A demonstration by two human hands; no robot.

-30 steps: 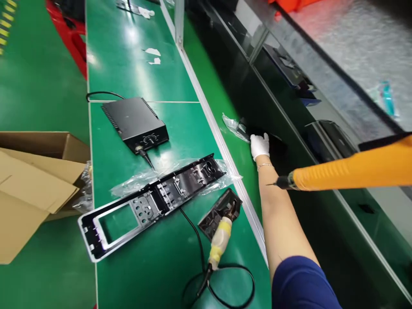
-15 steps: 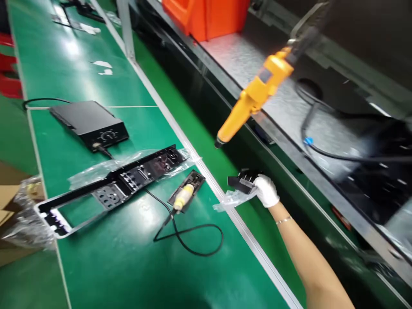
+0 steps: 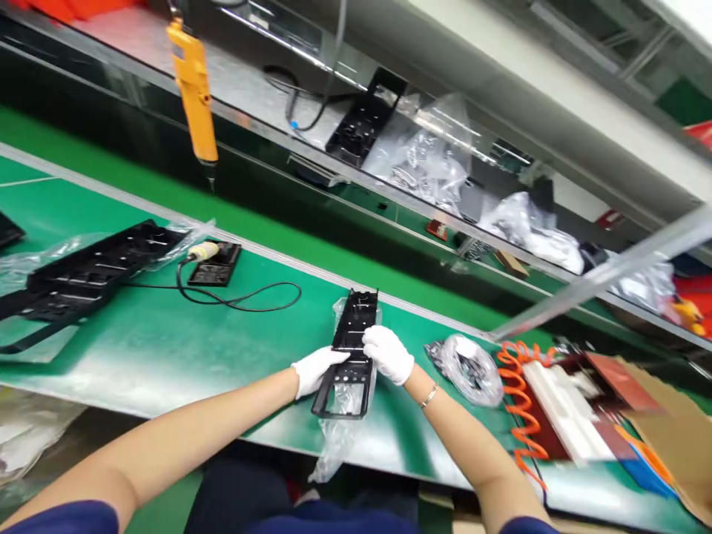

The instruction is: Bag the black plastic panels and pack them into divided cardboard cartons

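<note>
Both of my hands wear white gloves and hold a small black plastic frame part (image 3: 352,337) that lies on the green bench (image 3: 183,348) in front of me. My left hand (image 3: 314,369) grips its left edge near the lower end. My right hand (image 3: 388,353) is closed over its right edge at the middle. A clear plastic bag (image 3: 335,437) lies under the part and hangs over the bench's near edge.
A long black frame (image 3: 83,271) on plastic wrap lies at the left, beside a tool with a yellowish handle on a black stand (image 3: 214,259) with a coiled cable. An orange electric screwdriver (image 3: 194,89) hangs above. A bagged part (image 3: 472,367), an orange coiled hose (image 3: 520,404) and cardboard (image 3: 673,430) are at the right.
My right hand brought the small black part with its bag from the far strip to the bench in front of me. My left hand has come in and taken hold. The view swung right.
</note>
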